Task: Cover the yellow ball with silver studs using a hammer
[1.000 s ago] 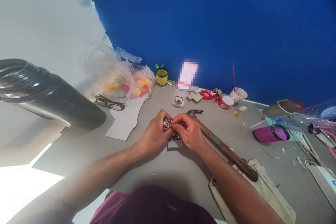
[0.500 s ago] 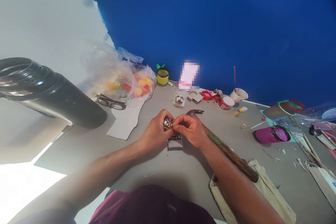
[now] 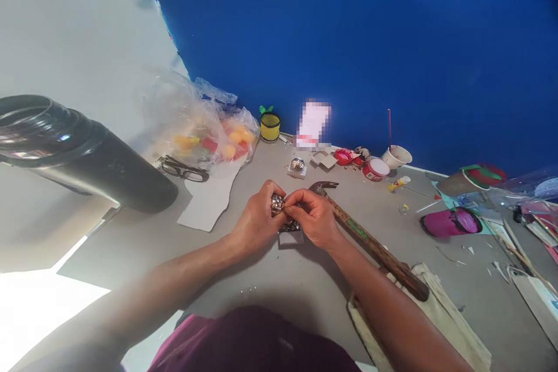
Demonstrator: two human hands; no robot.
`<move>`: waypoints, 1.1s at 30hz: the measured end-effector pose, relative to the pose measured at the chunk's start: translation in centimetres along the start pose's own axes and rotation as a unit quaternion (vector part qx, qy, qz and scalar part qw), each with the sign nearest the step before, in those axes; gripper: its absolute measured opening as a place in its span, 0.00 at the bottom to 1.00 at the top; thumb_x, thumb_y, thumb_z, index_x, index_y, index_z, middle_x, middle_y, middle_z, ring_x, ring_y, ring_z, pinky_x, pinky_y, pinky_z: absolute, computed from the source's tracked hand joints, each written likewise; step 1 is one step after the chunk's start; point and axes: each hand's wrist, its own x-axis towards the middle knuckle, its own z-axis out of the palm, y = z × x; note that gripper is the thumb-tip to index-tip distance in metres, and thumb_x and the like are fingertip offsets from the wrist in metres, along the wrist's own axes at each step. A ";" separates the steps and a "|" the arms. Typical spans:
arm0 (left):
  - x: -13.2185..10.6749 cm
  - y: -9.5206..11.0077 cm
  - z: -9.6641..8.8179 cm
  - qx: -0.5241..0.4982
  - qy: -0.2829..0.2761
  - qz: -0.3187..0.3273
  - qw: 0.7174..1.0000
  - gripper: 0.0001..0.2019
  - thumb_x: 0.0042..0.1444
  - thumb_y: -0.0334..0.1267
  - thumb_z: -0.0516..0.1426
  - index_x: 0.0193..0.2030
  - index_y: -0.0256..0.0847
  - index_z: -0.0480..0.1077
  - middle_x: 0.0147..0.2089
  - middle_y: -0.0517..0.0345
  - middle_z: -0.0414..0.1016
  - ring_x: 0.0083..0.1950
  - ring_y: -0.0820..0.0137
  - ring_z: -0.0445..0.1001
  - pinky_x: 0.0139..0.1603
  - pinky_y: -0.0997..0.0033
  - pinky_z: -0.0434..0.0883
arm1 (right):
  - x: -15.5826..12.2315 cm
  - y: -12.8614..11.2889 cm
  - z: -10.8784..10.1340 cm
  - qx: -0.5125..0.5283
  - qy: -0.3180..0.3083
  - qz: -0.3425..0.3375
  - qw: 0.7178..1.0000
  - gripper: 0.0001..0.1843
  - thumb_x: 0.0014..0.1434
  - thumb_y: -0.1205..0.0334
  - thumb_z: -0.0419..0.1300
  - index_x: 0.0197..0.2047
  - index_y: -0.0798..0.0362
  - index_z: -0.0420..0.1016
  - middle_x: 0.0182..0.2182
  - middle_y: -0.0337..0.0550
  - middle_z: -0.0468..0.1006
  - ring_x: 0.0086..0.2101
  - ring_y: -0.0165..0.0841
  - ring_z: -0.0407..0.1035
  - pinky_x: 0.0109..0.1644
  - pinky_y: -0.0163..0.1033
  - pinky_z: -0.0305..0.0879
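A clear plastic bag (image 3: 204,128) holds yellow objects (image 3: 238,136) left of a wooden-handled claw hammer (image 3: 381,253); beyond, a white paper cup (image 3: 400,157) holds a red stick (image 3: 389,127). Beside the hammer's head, the left hand (image 3: 258,215) grips a silver studded ball (image 3: 277,204), right hand (image 3: 314,218) pinched against it.

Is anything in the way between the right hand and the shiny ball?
Nothing visible: the right hand is right at the shiny ball, held by the left hand. Anything pinched there is too small to tell.

A plum-purple top (image 3: 257,340) is worn, with bare forearms (image 3: 187,273) and bare hands (image 3: 257,218)
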 end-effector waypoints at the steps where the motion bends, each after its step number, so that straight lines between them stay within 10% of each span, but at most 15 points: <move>1: 0.0 0.0 0.0 0.000 0.003 -0.003 1.000 0.09 0.51 0.35 0.58 0.38 0.44 0.62 0.31 0.65 0.71 0.29 0.72 0.68 0.31 0.71 0.63 | -0.1 0.0 0.1 -0.016 0.009 -0.010 1.000 0.08 0.54 0.56 0.67 0.31 0.50 0.75 0.26 0.38 0.77 0.27 0.31 0.70 0.31 0.36 0.70; 13: 0.4 0.3 0.3 -0.113 -0.016 -0.045 0.992 0.09 0.47 0.33 0.58 0.36 0.42 0.63 0.28 0.68 0.68 0.28 0.74 0.66 0.30 0.73 0.63 | 0.0 -0.2 0.1 -0.032 0.036 -0.013 0.999 0.08 0.55 0.55 0.66 0.34 0.50 0.76 0.27 0.37 0.77 0.25 0.30 0.69 0.30 0.36 0.69; 19: 0.9 0.3 0.3 -0.318 -0.110 -0.099 0.936 0.13 0.44 0.34 0.63 0.36 0.40 0.64 0.29 0.67 0.69 0.26 0.78 0.62 0.27 0.75 0.60 | 1.1 -1.1 -3.0 -0.140 0.023 0.005 0.990 0.12 0.58 0.50 0.62 0.32 0.51 0.73 0.27 0.38 0.77 0.24 0.31 0.69 0.30 0.37 0.66; 26: 1.3 -0.3 -0.1 -0.399 -0.139 -0.119 0.899 0.17 0.43 0.33 0.67 0.38 0.39 0.66 0.31 0.66 0.66 0.27 0.80 0.61 0.27 0.77 0.59 | 1.9 -2.1 -8.0 -0.632 -0.028 0.130 0.764 0.14 0.54 0.54 0.68 0.41 0.50 0.73 0.39 0.46 0.81 0.40 0.42 0.73 0.34 0.38 0.54; 33: 1.5 -0.4 -0.2 -0.322 -0.087 -0.103 0.937 0.18 0.42 0.33 0.65 0.41 0.41 0.67 0.35 0.65 0.69 0.28 0.78 0.63 0.30 0.75 0.62 | 2.7 -2.0 -9.5 -0.636 -0.106 0.214 0.734 0.10 0.53 0.55 0.64 0.38 0.50 0.74 0.38 0.45 0.80 0.38 0.40 0.72 0.31 0.38 0.49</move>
